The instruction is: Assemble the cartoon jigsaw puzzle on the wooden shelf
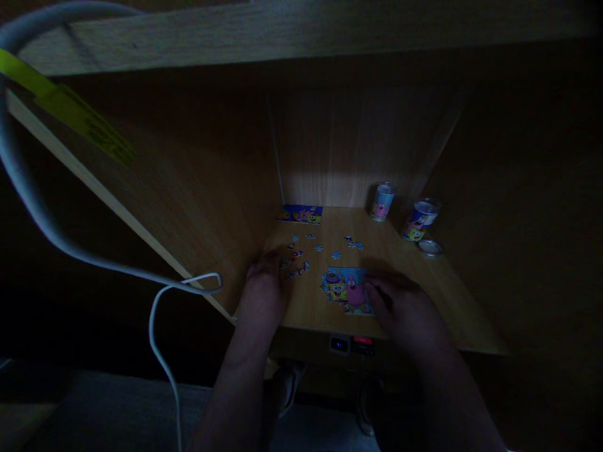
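Note:
A partly assembled cartoon jigsaw puzzle (346, 290) lies on the wooden desk (311, 314), close to the front edge. My right hand (400, 307) rests at the puzzle's right side, with its fingertips over the edge. My left hand (264, 282) is on the desk beside a small cluster of loose puzzle pieces (296, 265). The dim light hides whether either hand holds a piece. More loose pieces (351, 242) are scattered farther back. A printed puzzle picture (301, 214) lies against the back left.
Two printed cylindrical cans (382, 202) (420, 220) and a round metal lid (430, 247) stand at the back right. Wooden panels enclose the desk. A white cable (61, 238) hangs at left. A power socket panel (351, 344) sits below the front edge.

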Tool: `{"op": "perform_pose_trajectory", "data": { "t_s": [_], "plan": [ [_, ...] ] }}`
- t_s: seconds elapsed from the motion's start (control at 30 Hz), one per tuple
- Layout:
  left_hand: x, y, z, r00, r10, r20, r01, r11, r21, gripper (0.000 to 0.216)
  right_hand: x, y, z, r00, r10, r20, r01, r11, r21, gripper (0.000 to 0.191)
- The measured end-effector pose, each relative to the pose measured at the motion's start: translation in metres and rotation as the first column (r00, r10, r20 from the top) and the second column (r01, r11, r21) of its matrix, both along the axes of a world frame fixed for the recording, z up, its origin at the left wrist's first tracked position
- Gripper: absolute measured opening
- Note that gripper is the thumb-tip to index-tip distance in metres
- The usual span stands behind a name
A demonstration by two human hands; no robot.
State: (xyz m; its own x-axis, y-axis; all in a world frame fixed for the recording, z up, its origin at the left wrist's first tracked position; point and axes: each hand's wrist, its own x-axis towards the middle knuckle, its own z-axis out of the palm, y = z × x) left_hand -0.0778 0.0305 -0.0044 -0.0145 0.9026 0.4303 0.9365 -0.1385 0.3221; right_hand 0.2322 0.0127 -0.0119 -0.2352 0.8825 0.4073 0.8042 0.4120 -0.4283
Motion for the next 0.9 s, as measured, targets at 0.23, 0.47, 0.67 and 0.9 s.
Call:
{"op": "perform_pose_trajectory", "data": {
  "t_s": [0.23,0.47,0.67,0.9],
  "plan": [
    [0.0025,0.0016,-0.0036,0.995,-0.085,-0.052,0.084,0.996,-0.021,0.062,0.0001,0.0008,-0.0007,1.000,-0.003,-0.004,0.003,1.000,0.012,0.030],
    [0.0018,0.0044,-0.0074,0.995,-0.009,-0.097,0.009,1.000,0.000,0.047,0.0010,0.0013,-0.0016,1.000,0.006,-0.010,-0.006,1.000,-0.001,0.030],
    [0.0044,0.0031,-0.0040,0.991,0.089,-0.098,-0.086,0.996,0.036,0.027,0.0010,0.0022,-0.0022,1.000,0.005,0.009,-0.005,1.000,0.004,0.029],
    [0.0030,0.0038,0.0025,0.979,0.159,-0.127,-0.157,0.987,0.024,0.028,-0.0004,0.0008,0.0014,1.000,-0.015,-0.019,0.015,1.000,0.012,0.028]
  ]
}}
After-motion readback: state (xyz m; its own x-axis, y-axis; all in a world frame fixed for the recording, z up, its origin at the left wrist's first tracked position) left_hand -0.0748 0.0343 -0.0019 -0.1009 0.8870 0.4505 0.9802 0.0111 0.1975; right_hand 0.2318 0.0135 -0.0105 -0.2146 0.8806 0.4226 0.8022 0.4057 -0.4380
